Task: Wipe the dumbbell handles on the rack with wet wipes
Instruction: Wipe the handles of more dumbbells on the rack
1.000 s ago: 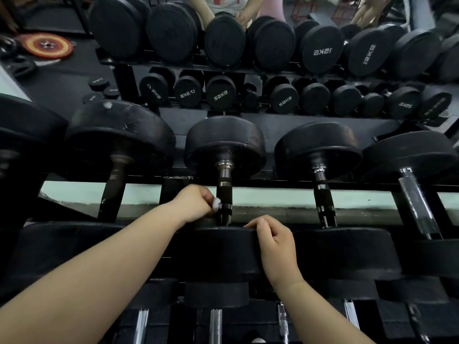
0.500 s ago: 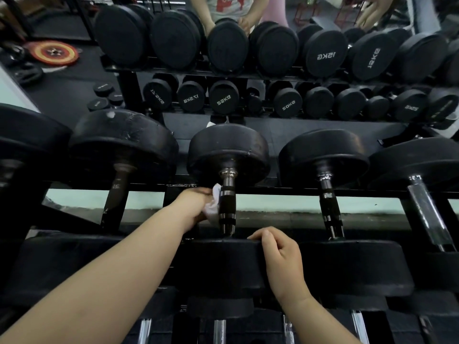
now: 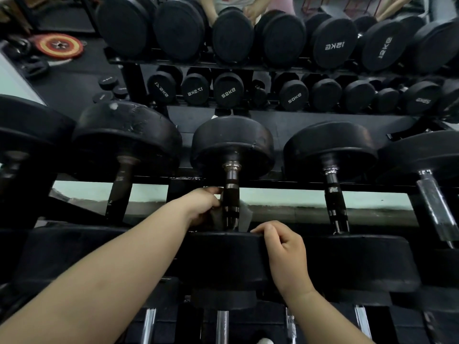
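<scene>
A row of big black dumbbells lies on the rack (image 3: 298, 183) in front of me, handles pointing toward me. My left hand (image 3: 202, 206) presses a wet wipe (image 3: 244, 218) around the lower part of the middle dumbbell's dark handle (image 3: 231, 194). The wipe looks grey and partly see-through, hanging on both sides of the handle. My right hand (image 3: 285, 254) rests curled over the rim of that dumbbell's near head (image 3: 223, 259). Neighbouring handles stand to the left (image 3: 119, 192) and right (image 3: 334, 199).
A mirror behind the rack reflects more dumbbells marked 15KG, 12KG (image 3: 335, 47) and a person's arms (image 3: 213, 6) at the top. A lower tier with chrome handles (image 3: 221, 326) sits below my arms. A red and yellow weight plate (image 3: 59, 45) lies on the floor at top left.
My left hand has slid the wipe up and down the middle handle; the wipe now hangs spread around the handle. The view has shifted a little downward. My right hand stays on the near head.
</scene>
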